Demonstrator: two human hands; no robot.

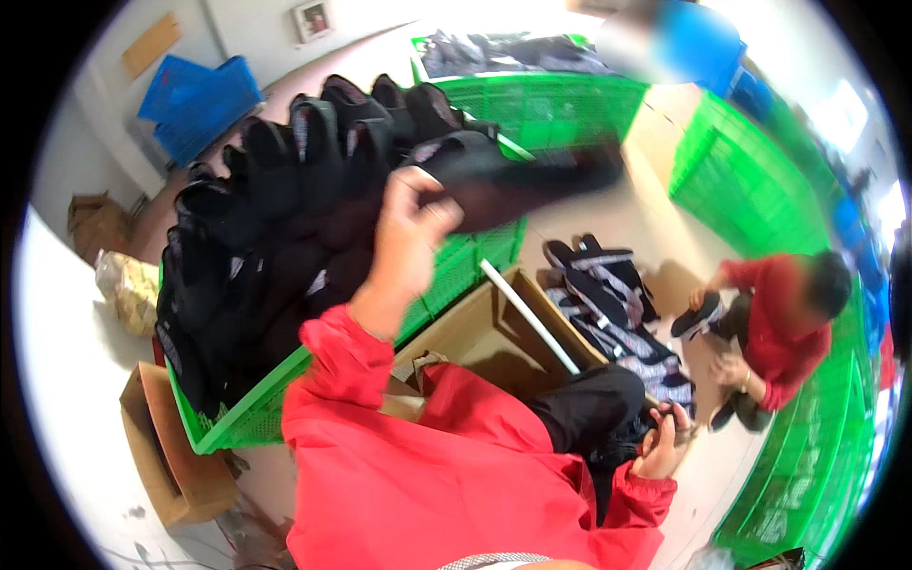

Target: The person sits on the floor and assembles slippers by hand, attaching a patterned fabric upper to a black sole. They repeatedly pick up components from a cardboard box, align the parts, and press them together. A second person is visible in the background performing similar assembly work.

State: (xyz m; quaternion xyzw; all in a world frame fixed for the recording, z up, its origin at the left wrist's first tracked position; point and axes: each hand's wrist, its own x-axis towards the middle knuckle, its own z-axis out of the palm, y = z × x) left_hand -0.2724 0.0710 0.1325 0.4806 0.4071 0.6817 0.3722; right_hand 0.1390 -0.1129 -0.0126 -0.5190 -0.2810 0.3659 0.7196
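My left hand (418,214) is raised over the edge of a large green crate (256,404) heaped with black slip-on shoes (313,138). Its fingers are closed on a black shoe (532,185), which stretches to the right, its far end smeared by motion. Low on the right, beside my dark-trousered knee, my right hand (662,445) is curled closed. A small dark thing shows at its fingertips, too small to name.
Below the crate stands an open cardboard box (494,351) with a white bar (529,316) across it. Black-and-grey shoes (608,294) lie on the floor beyond. A co-worker in red (784,351) crouches at right, holding a shoe. Green crates (750,176) line the far side.
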